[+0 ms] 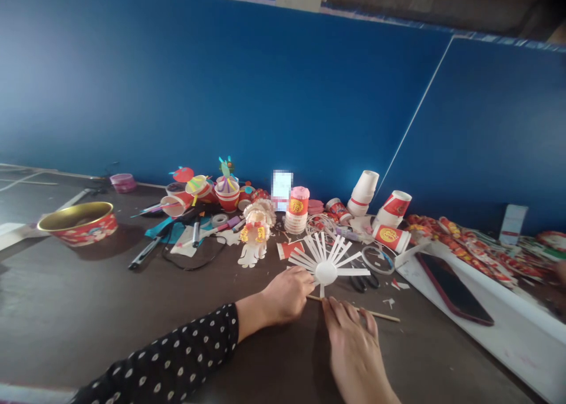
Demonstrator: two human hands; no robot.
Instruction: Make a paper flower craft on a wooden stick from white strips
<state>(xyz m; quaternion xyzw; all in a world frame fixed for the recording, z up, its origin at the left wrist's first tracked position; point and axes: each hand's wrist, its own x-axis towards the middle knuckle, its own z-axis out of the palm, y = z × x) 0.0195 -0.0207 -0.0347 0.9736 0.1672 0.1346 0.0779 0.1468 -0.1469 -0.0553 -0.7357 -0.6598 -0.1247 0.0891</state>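
Note:
A white paper cup cut into strips (pixel 326 272) lies opened out on the dark table, its round base in the middle and its strips fanned away from me. A thin wooden stick (pixel 385 317) lies crosswise at its near side, where one strip reaches down to the stick. My left hand (pixel 288 295) is closed at the stick's left end, close to the cut cup; its fingertips are partly hidden. My right hand (pixel 354 342) presses bent fingers and thumb onto the stick by that strip. Black-handled scissors (pixel 365 281) lie just beyond, partly covered by the strips.
A red and gold tin bowl (pixel 79 224) stands left, a box cutter (pixel 148 252) nearer the middle. Paper cups (pixel 365 191), a stacked cup tower (pixel 296 210) and cup crafts (pixel 227 191) line the blue wall. A phone (pixel 453 289) rests on a white tray (pixel 508 348) at right.

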